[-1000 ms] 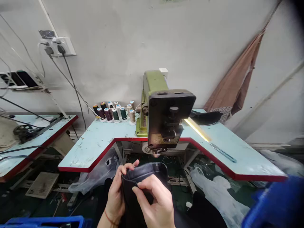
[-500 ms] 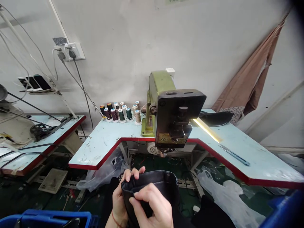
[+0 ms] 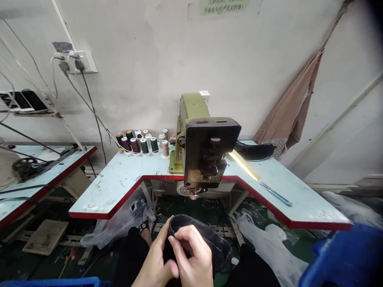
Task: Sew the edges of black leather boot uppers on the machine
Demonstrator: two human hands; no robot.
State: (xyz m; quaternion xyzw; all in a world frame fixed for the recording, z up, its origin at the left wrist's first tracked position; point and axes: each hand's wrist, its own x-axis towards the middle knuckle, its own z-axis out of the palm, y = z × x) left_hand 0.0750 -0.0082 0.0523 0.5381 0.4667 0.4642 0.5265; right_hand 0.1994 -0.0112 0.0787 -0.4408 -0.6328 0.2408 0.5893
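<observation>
Low in the middle of the view, both my hands hold a black leather boot shaft (image 3: pixel 209 243) with its round opening facing up. My left hand (image 3: pixel 155 261) grips its near left side. My right hand (image 3: pixel 191 259) pinches the rim with thumb and fingers just beside the left hand. A green and black sewing machine (image 3: pixel 203 151) stands straight ahead on the pale blue table (image 3: pixel 119 179), its needle end above and beyond the boot shaft.
Several thread spools (image 3: pixel 140 141) stand left of the machine. A lit lamp strip (image 3: pixel 243 165) and a thin tool (image 3: pixel 275 194) lie on the right wing. Plastic bags (image 3: pixel 275 247) sit under the table, blue crates (image 3: pixel 347 259) at lower right, another table (image 3: pixel 36 175) left.
The boot shaft has dropped lower and tilted, so its opening shows as an oval. My two hands have come closer together on its near rim. The view has shifted slightly.
</observation>
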